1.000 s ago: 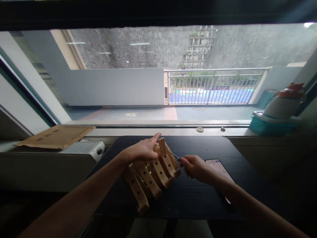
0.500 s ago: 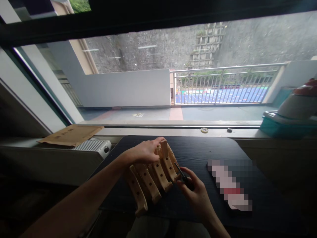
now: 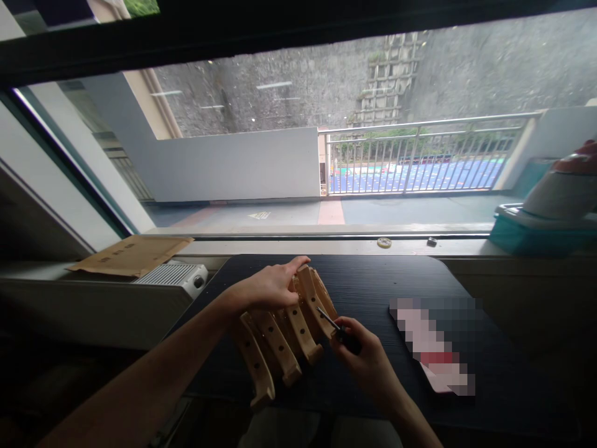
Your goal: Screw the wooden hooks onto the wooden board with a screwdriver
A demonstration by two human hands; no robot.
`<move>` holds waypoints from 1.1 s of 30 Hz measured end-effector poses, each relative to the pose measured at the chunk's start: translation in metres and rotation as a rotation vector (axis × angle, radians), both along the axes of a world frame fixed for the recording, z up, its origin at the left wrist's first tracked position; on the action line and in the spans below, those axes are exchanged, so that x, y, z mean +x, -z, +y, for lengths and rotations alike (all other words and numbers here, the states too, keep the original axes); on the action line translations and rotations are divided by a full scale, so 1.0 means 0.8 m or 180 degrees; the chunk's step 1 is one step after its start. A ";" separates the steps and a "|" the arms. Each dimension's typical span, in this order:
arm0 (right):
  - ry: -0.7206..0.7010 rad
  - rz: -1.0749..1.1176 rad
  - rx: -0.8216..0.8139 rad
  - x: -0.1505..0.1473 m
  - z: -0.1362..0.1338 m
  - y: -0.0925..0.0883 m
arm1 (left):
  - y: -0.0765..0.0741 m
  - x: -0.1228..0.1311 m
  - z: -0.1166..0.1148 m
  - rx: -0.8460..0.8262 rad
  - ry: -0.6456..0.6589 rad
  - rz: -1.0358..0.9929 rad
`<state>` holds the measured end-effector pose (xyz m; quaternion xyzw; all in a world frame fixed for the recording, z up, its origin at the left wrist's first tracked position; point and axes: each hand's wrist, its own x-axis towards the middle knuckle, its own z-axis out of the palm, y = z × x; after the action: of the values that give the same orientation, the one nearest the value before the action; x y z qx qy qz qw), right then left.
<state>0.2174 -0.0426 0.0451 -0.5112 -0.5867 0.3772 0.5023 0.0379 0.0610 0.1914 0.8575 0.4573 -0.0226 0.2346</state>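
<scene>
A folding wooden rack [image 3: 284, 330] made of several pale slats with holes lies on a dark table [image 3: 373, 286]. My left hand [image 3: 268, 286] rests on top of its far end, fingers wrapped over the slats and holding it. My right hand [image 3: 366, 358] is closed around a small dark-handled screwdriver [image 3: 333, 326]. The screwdriver's thin metal tip points up and left and meets the rightmost slat.
A blurred-out flat object [image 3: 431, 345] lies on the table to the right. On the sill sit a brown cardboard envelope [image 3: 128, 255], a white ribbed heater [image 3: 175, 277], a teal box [image 3: 541, 233] and two small round bits [image 3: 384, 242]. A window shows a balcony railing.
My right hand came in from the right and lower, turning the screwdriver so its tip now meets the rightmost slat. The view shifted left. My left hand stayed on the rack.
</scene>
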 end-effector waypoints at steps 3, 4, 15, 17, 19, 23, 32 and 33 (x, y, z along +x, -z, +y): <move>0.0023 -0.0010 0.0014 -0.002 -0.003 0.001 | -0.004 0.004 -0.004 0.0015 0.0030 0.0094; 0.0033 -0.0013 0.0021 -0.004 -0.004 0.001 | -0.005 0.005 -0.006 0.0037 0.0042 0.0140; 0.0300 -0.1113 -0.0396 0.019 -0.015 -0.030 | 0.002 0.004 -0.005 0.0310 0.0148 0.0232; 0.0170 -0.1687 -0.0147 0.031 -0.013 -0.047 | 0.001 0.005 -0.007 0.0378 0.0171 0.0317; 0.0009 -0.2447 0.0286 0.036 -0.008 -0.066 | -0.001 0.006 -0.009 0.0445 0.0207 0.0393; -0.0185 -0.3580 0.0777 0.029 0.002 -0.097 | 0.001 0.006 -0.010 0.0555 0.0266 0.0342; -0.0228 -0.4048 0.0700 0.012 0.006 -0.121 | 0.009 0.002 -0.004 0.0568 0.0336 0.0171; -0.0269 -0.4051 0.0697 0.012 0.007 -0.122 | 0.009 0.002 -0.005 0.0579 0.0341 0.0168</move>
<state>0.2268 -0.0370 0.1426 -0.5571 -0.8244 -0.0422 0.0902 0.0397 0.0571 0.1843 0.8976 0.4171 -0.0161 0.1421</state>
